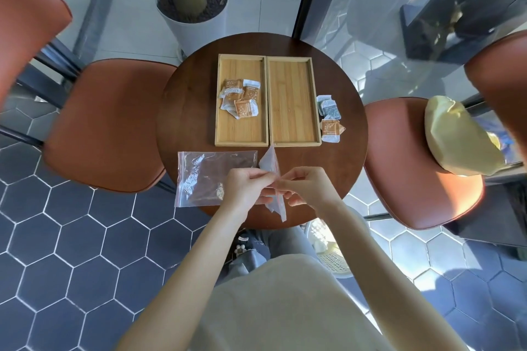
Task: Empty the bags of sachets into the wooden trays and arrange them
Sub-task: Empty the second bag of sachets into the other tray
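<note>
The bag, a clear zip pouch stood on edge, hangs over the table's near edge, pinched between both hands: the left hand and right hand each grip its seam with fingertips. It looks as if they are prising the seal open, so the next move likely calls for pulling it apart and tipping it into the bare right tray. A flat bag lies just left of the hands. The left tray holds loose sachets; more sachets lie by the table's right edge
</note>
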Available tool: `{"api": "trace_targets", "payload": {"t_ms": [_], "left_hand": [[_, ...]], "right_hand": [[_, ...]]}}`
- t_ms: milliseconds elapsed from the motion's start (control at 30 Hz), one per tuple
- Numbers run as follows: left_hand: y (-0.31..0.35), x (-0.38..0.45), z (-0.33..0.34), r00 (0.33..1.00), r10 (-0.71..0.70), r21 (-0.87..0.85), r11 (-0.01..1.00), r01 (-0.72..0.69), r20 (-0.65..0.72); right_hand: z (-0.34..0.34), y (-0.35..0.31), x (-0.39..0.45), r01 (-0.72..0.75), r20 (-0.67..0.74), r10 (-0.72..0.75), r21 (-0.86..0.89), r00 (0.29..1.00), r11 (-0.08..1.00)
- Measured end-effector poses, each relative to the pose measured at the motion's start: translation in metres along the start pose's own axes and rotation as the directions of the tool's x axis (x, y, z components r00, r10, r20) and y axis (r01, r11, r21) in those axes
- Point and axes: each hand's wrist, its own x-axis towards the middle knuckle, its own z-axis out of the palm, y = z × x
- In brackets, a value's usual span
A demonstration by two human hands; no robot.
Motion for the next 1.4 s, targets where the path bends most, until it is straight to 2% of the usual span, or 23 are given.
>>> {"api": "trace_targets", "payload": {"t_ms": [100,167,267,367,433,500,567,633,700,767,833,900,967,1033,1067,1133,1233,1333,1400], "left_hand": [[0.002,-0.001,-0.002,0.995,-0.084,-0.129,0.987,0.091,0.058],[0.001,-0.002,0.001,0.995,-0.096,-0.185,0.977,0.102,0.04],[-0.001,-0.004,0.005,0.993,-0.113,-0.283,0.954,0.103,-0.018],[-0.004,-0.004,0.004,0.99,-0.126,-0.341,0.935,0.096,-0.065],[-0.006,-0.005,0.001,0.991,-0.071,-0.168,0.984,0.052,-0.109],[-0.006,-0.007,-0.004,0.99,0.02,0.064,0.998,-0.011,-0.141],[-0.004,-0.008,-0.012,0.977,0.138,0.273,0.958,-0.09,-0.163],[0.001,-0.008,-0.02,0.954,0.252,0.448,0.88,-0.156,-0.163],[0.006,-0.01,-0.022,0.93,0.339,0.542,0.813,-0.214,-0.14],[0.008,-0.012,-0.018,0.911,0.396,0.584,0.769,-0.26,-0.116],[0.008,-0.013,-0.012,0.909,0.406,0.601,0.751,-0.274,-0.092],[0.007,-0.013,-0.008,0.914,0.401,0.634,0.722,-0.278,-0.056],[0.007,-0.013,-0.004,0.917,0.397,0.623,0.724,-0.295,-0.028],[0.01,-0.012,0.001,0.941,0.338,0.523,0.807,-0.275,-0.028],[0.012,-0.011,0.003,0.959,0.282,0.455,0.859,-0.232,-0.042],[0.015,-0.009,0.007,0.98,0.183,0.33,0.932,-0.148,-0.079],[0.017,-0.01,0.01,0.986,0.141,0.238,0.964,-0.117,-0.085],[0.025,-0.017,0.014,0.992,0.114,0.162,0.981,-0.103,-0.055],[0.033,-0.023,0.015,0.995,0.099,0.092,0.991,-0.098,-0.003]], "right_hand": [[-0.005,0.002,0.0,-0.127,0.145,0.1,0.191,0.984,0.973],[-0.005,0.005,0.0,-0.183,0.184,0.136,0.271,0.974,0.945],[0.001,0.008,0.002,-0.206,0.132,0.166,0.404,0.977,0.891],[0.004,0.009,0.001,-0.138,-0.04,0.184,0.51,0.982,0.849],[0.003,0.01,0.001,-0.041,-0.225,0.146,0.414,0.963,0.909],[-0.002,0.013,0.002,0.045,-0.383,0.025,0.173,0.923,0.984],[-0.014,0.015,0.002,0.115,-0.452,-0.15,-0.104,0.88,0.988],[-0.029,0.017,0.002,0.189,-0.415,-0.342,-0.366,0.843,0.911],[-0.039,0.017,0.002,0.271,-0.263,-0.494,-0.584,0.829,0.765],[-0.04,0.017,0.002,0.32,-0.169,-0.563,-0.677,0.809,0.663],[-0.039,0.016,0.002,0.36,-0.174,-0.593,-0.651,0.786,0.668],[-0.038,0.017,0.002,0.365,-0.249,-0.549,-0.525,0.798,0.769],[-0.04,0.022,0.002,0.308,-0.346,-0.382,-0.25,0.857,0.918],[-0.041,0.033,0.001,0.225,-0.366,-0.18,0.085,0.913,0.971],[-0.04,0.041,0.0,0.186,-0.361,-0.113,0.173,0.926,0.967],[-0.034,0.062,-0.003,0.101,-0.336,-0.026,0.207,0.942,0.973],[-0.019,0.095,-0.006,-0.016,-0.213,0.045,0.138,0.976,0.99],[-0.007,0.104,-0.004,-0.029,-0.068,0.029,0.006,0.997,1.0],[-0.001,0.099,-0.002,-0.019,-0.043,0.021,0.037,0.999,0.999]]}}
